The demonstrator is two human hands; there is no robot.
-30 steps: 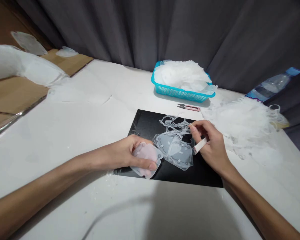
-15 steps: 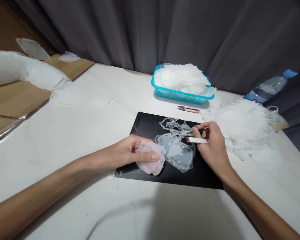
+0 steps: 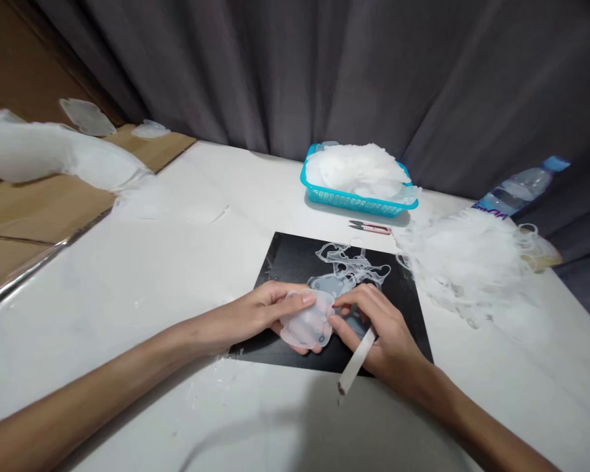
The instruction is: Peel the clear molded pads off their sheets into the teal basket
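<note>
My left hand (image 3: 275, 311) grips a rounded, frosted translucent plastic piece (image 3: 307, 324) between thumb and fingers, above a black mat (image 3: 290, 262). My right hand (image 3: 373, 328) has a slim white-handled tool (image 3: 358, 360) tucked in its palm, the dark-tipped end pointing down toward me. Its thumb and forefinger meet the right edge of the frosted piece. Beneath both hands, more translucent pieces (image 3: 332, 285) lie on the mat, partly hidden. Behind them is a tangle of clear trimmed scrap (image 3: 354, 265).
A blue basket (image 3: 358, 204) heaped with frosted pieces stands at the back, with pink-handled thread snips (image 3: 370, 227) before it. A scrap pile (image 3: 472, 262) and a tilted water bottle (image 3: 521, 187) are on the right. Cardboard (image 3: 44, 203) and a white plastic bag (image 3: 78, 154) are on the left.
My right hand has moved left and toward me, leaving the scrap on the mat and reaching the frosted piece. The white-handled tool has swung to point down. The view has shifted slightly.
</note>
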